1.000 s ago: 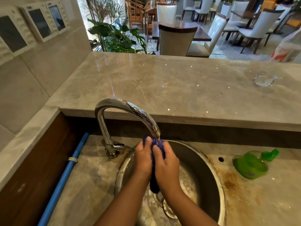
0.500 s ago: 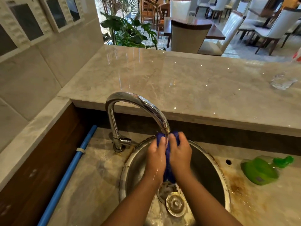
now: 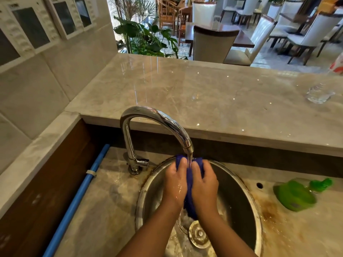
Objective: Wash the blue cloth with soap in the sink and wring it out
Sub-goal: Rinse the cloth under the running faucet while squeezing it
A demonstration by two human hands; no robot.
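While water runs from the tap (image 3: 157, 123), the blue cloth (image 3: 189, 190) hangs lengthwise, top to bottom, over the sink (image 3: 241, 186), pinched between the left hand (image 3: 175, 184) and right hand (image 3: 205, 184), both closed on it. Since a second ago, the hands have evened up under the stream.

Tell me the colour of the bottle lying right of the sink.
Bright green, cap included: the bottle lies on its side on the counter, seen in the head view.
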